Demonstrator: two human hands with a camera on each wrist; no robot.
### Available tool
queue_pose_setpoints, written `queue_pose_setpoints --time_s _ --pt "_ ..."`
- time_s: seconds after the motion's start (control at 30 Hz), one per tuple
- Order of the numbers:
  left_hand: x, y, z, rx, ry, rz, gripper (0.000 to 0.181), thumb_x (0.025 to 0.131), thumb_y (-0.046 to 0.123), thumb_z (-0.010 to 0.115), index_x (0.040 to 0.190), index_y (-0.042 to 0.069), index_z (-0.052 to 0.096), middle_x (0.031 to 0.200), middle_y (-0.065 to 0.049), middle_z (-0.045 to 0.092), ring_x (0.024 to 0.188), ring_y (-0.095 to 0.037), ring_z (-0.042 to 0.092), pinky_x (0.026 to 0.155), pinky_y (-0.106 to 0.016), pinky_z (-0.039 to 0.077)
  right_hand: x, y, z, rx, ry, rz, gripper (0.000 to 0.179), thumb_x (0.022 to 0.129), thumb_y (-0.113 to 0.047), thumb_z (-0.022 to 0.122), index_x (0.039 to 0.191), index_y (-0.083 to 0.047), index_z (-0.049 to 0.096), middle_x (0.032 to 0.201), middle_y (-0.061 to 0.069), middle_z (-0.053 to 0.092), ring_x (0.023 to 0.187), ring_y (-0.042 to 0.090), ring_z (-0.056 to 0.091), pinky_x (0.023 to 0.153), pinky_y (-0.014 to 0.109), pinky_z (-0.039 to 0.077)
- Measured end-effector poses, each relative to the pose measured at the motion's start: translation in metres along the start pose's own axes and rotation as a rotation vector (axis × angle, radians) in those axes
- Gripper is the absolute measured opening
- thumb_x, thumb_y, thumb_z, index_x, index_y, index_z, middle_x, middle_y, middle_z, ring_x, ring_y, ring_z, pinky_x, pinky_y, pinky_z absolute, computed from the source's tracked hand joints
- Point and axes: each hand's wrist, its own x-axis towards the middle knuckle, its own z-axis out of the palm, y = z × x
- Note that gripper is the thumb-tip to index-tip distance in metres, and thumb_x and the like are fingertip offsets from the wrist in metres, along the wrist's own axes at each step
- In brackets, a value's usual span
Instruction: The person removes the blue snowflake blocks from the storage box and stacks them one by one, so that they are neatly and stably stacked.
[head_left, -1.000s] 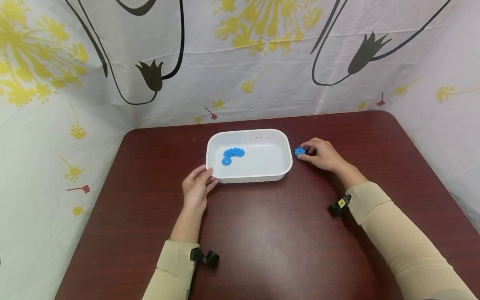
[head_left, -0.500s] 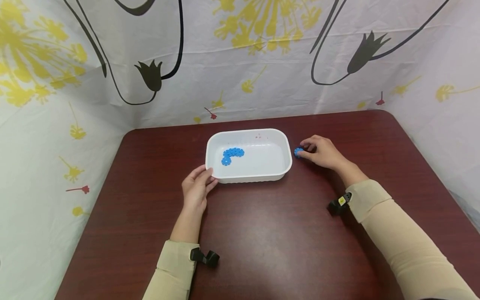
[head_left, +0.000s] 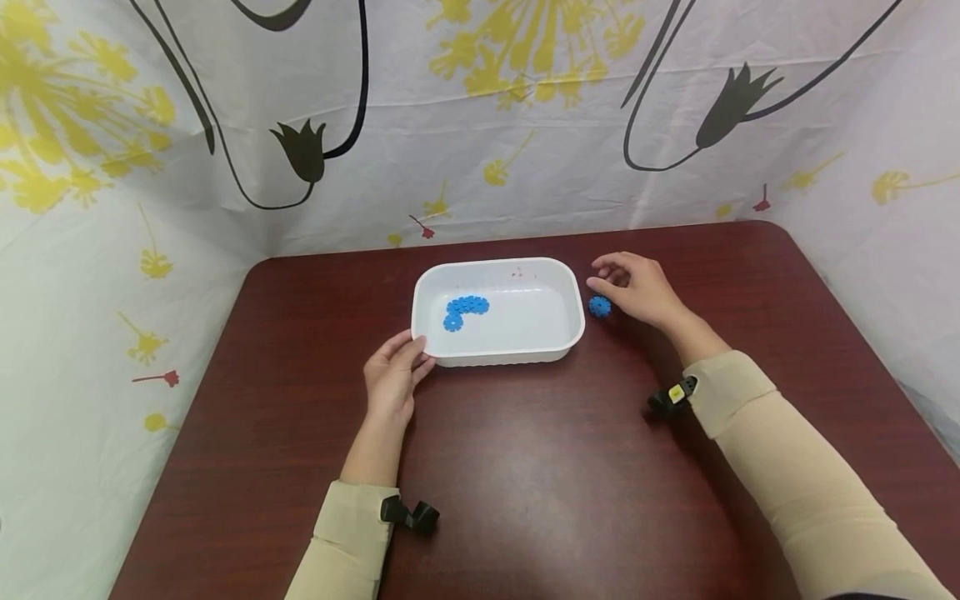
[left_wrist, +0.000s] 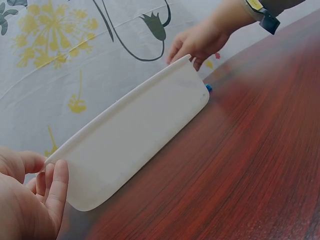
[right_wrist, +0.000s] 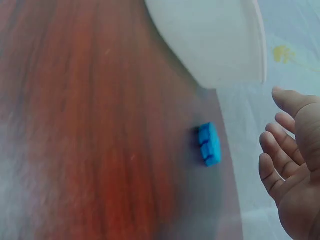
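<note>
My left hand pinches the near left corner of a white plastic tray, thumb at the rim and fingers against the outer wall. Several blue notched plastic discs lie inside the tray, toward its left end. Just off the tray's right side, a small stack of blue notched discs stands on the table; its stacked edges show in the right wrist view. My right hand is raised beside and beyond that stack, fingers loosely bent and apart from it, holding nothing.
A dark red wooden table bears the tray. Behind it and along both sides hangs a white cloth printed with flowers. Black wrist cameras are strapped over both beige sleeves.
My right hand has let go of the blue disc stack and moved up and away, toward the table's far edge. The stack stays beside the tray. My left hand and the tray have not moved.
</note>
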Motion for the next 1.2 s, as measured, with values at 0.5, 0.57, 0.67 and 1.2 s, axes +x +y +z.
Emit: queue_pose_setpoints --time_s 0.5,0.57,0.67,1.2 --pt "0.000 0.001 0.000 0.009 0.010 -0.001 0.033 0.091 0.005 0.075 0.122 0.000 0.066 0.097 -0.013 0.067 0.074 -0.014 0.068 0.079 -0.032 0.064 0.015 -0.029 0.005 0.071 0.008 0.019 0.035 0.095 -0.026 0.074 0.118 -0.001 0.068 0.099 0.011 0.067 0.085 0.022 0.062 0.070 0.016 0.050" --pt "0.000 0.001 0.000 0.010 0.010 -0.001 0.033 0.091 0.005 0.074 0.123 0.000 0.066 0.096 -0.012 0.067 0.073 -0.014 0.068 0.079 -0.032 0.064 0.018 -0.033 0.007 0.077 0.007 0.007 0.033 0.095 -0.024 0.074 0.117 -0.001 0.068 0.098 0.010 0.067 0.084 0.022 0.062 0.068 0.015 0.050" --pt "0.000 0.000 0.001 0.010 0.008 -0.001 0.034 0.092 0.005 0.074 0.124 -0.001 0.065 0.093 -0.010 0.067 0.073 -0.013 0.067 0.078 -0.031 0.064 0.021 -0.041 0.008 0.091 -0.003 -0.002 0.031 0.095 -0.021 0.074 0.117 0.000 0.068 0.098 0.010 0.067 0.084 0.022 0.062 0.067 0.014 0.050" --pt "0.001 0.000 0.001 0.010 0.019 -0.008 0.035 0.091 0.005 0.075 0.124 -0.001 0.065 0.095 -0.009 0.067 0.076 -0.014 0.067 0.079 -0.032 0.064 0.031 -0.061 0.029 0.123 -0.029 -0.070 0.026 0.094 -0.016 0.073 0.115 0.000 0.069 0.098 0.012 0.068 0.087 0.022 0.063 0.074 0.023 0.052"
